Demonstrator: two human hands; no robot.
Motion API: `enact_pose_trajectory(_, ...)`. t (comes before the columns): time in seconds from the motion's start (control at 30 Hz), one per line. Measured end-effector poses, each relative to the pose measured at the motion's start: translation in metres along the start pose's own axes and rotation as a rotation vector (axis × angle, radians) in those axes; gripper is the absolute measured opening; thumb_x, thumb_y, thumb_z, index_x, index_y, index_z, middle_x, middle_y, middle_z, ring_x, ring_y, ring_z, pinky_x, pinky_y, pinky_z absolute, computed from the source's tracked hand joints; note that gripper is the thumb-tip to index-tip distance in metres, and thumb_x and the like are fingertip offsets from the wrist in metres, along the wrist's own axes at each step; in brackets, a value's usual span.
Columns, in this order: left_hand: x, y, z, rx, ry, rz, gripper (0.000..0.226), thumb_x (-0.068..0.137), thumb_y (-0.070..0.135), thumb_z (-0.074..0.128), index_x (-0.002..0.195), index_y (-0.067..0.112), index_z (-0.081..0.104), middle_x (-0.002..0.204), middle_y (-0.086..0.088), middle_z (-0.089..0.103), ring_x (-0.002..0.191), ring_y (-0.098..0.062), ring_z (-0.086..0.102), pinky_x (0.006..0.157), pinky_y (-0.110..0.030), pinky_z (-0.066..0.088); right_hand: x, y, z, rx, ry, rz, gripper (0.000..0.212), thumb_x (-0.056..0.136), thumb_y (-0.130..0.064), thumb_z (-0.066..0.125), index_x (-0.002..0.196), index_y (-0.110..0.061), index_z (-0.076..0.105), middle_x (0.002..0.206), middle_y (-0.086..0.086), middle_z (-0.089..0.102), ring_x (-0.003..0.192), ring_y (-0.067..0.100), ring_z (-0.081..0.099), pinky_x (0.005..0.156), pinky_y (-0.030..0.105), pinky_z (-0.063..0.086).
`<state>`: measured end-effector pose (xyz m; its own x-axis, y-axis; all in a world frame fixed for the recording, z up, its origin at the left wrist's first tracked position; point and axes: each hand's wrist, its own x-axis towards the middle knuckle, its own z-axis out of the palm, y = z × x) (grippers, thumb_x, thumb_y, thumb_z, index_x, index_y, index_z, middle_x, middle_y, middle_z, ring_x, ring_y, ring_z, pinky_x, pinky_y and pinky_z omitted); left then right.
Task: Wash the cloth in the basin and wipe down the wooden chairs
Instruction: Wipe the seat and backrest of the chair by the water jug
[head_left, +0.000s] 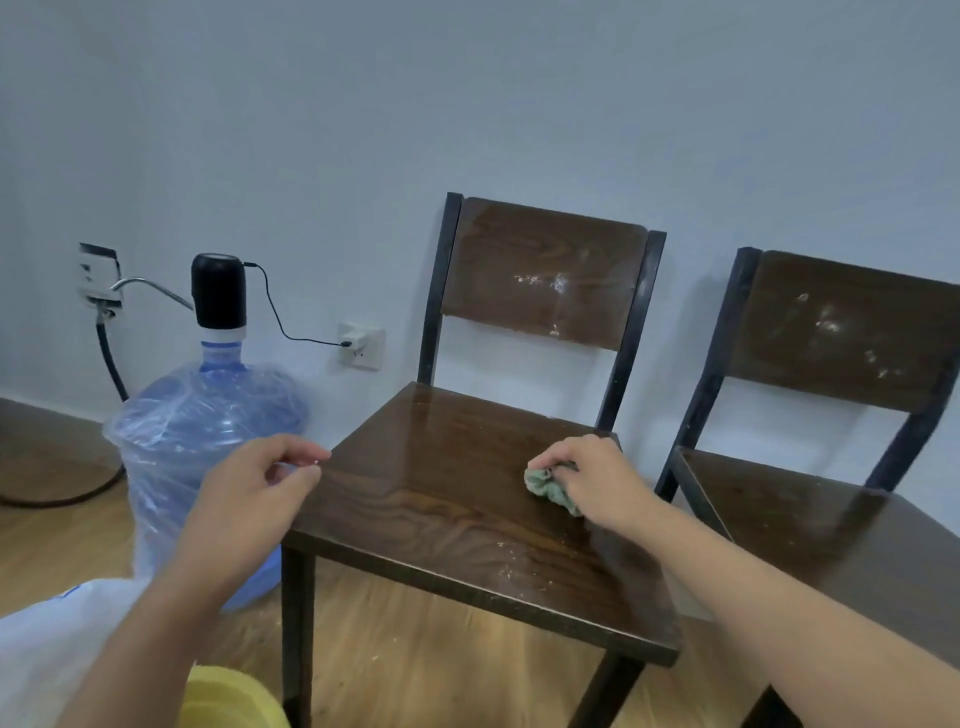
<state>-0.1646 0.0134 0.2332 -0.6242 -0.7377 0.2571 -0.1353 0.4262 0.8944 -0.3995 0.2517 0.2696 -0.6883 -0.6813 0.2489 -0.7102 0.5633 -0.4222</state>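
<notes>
In the head view, we saw our right hand (587, 480) at centre right of the frame, its grip bunched around a crumpled green cloth (549, 488) pressed onto the seat of the nearer wooden chair (447, 499). Our left hand (260, 488) hung at centre left, just off the seat's left edge, its grip loosely curled with thumb and forefinger nearly meeting, pinching nothing. Pale specks lay on the seat's front part and smears on the backrest. A second chair (831, 519) stood just beside it at the right edge, its backrest smudged too. Left of the nearer chair, a blue water jug (202, 431) wrapped in clear plastic stood on the wooden floor (415, 649), topped by a black pump (218, 291) whose cable ran to a wall socket (361, 345). No basin showed.
</notes>
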Motion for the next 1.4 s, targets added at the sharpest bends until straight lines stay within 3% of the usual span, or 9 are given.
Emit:
enact_pose_trajectory(0.17,-0.002,0.001,0.006,-0.021,0.000,0.009,0.020,0.095,0.016,0.064,0.095,0.033,0.076,0.100,-0.002,0.070,0.094,-0.017,0.065,0.077,-0.031,0.050,-0.049,-0.010,0.017,-0.015,-0.113,-0.155,0.033,0.096,-0.007,0.058,0.113,-0.031,0.075,0.123,-0.020,0.066,0.118,-0.001,0.054,0.110,0.020,0.038)
enact_pose_trajectory(0.3,-0.005,0.006,0.011,-0.042,-0.003,0.034,0.021,0.096,0.015,0.064,0.099,0.032,0.076,0.102,-0.002,0.070,0.094,-0.012,0.063,0.076,-0.026,0.048,-0.096,-0.032,0.002,0.014,-0.261,-0.356,0.037,0.094,0.000,0.057,0.108,-0.028,0.077,0.118,-0.020,0.069,0.116,-0.002,0.055,0.101,0.013,0.041)
enact_pose_trajectory(0.4,-0.011,0.014,0.018,-0.092,-0.002,0.063,0.022,0.096,0.012,0.064,0.100,0.029,0.076,0.103,0.000,0.069,0.096,-0.008,0.062,0.075,-0.018,0.043,-0.094,-0.029,-0.031,0.053,-0.416,-0.275,0.039,0.094,0.004,0.054,0.104,-0.026,0.078,0.114,-0.015,0.070,0.112,-0.002,0.061,0.097,0.015,0.047)
enact_pose_trajectory(0.5,-0.015,0.021,0.025,-0.055,-0.038,0.110,0.023,0.096,0.012,0.064,0.098,0.032,0.075,0.102,0.007,0.068,0.095,-0.005,0.062,0.072,-0.016,0.041,-0.045,0.010,-0.057,-0.007,-0.183,-0.064,0.040,0.096,0.003,0.052,0.100,-0.026,0.078,0.108,-0.014,0.070,0.103,0.002,0.064,0.092,0.019,0.053)
enact_pose_trajectory(0.6,-0.017,0.024,0.030,-0.044,-0.069,0.129,0.024,0.096,0.012,0.064,0.097,0.033,0.075,0.102,0.008,0.068,0.097,-0.004,0.061,0.073,-0.015,0.040,0.006,0.060,-0.064,-0.024,0.073,0.200,0.039,0.097,0.004,0.047,0.117,-0.019,0.071,0.117,0.004,0.067,0.095,0.012,0.064,0.065,0.010,0.052)
enact_pose_trajectory(0.7,-0.014,0.026,0.029,-0.081,-0.063,0.151,0.024,0.095,0.011,0.066,0.094,0.033,0.076,0.103,0.008,0.071,0.099,-0.005,0.063,0.076,-0.015,0.041,0.030,0.090,-0.048,0.073,0.061,0.384,0.045,0.097,0.005,0.044,0.138,-0.013,0.055,0.129,0.012,0.056,0.089,0.017,0.061,0.056,0.013,0.050)
enact_pose_trajectory(0.87,-0.007,0.027,0.025,-0.076,-0.054,0.175,0.022,0.098,0.012,0.064,0.102,0.030,0.075,0.106,0.012,0.070,0.101,-0.002,0.061,0.074,-0.015,0.040,0.025,0.095,-0.016,-0.005,-0.038,0.316,0.044,0.102,0.000,0.039,0.132,-0.020,0.063,0.144,0.005,0.052,0.129,0.025,0.051,0.105,0.026,0.042)
enact_pose_trajectory(1.17,0.001,0.023,0.015,-0.054,-0.048,0.166,0.021,0.097,0.014,0.062,0.097,0.029,0.077,0.104,0.007,0.071,0.099,-0.004,0.062,0.080,-0.032,0.046,-0.097,0.060,-0.045,0.207,-0.343,0.160,0.033,0.101,-0.028,0.052,0.125,-0.049,0.063,0.137,-0.027,0.055,0.126,-0.002,0.051,0.107,0.025,0.042)
enact_pose_trajectory(1.4,-0.004,0.025,0.011,-0.006,-0.072,0.180,0.021,0.100,0.016,0.060,0.099,0.031,0.075,0.107,0.008,0.069,0.099,-0.005,0.059,0.079,-0.032,0.045,-0.076,0.050,-0.050,0.021,-0.248,0.074,0.035,0.091,-0.019,0.068,0.125,-0.030,0.068,0.125,-0.015,0.060,0.113,0.003,0.059,0.102,0.030,0.050)
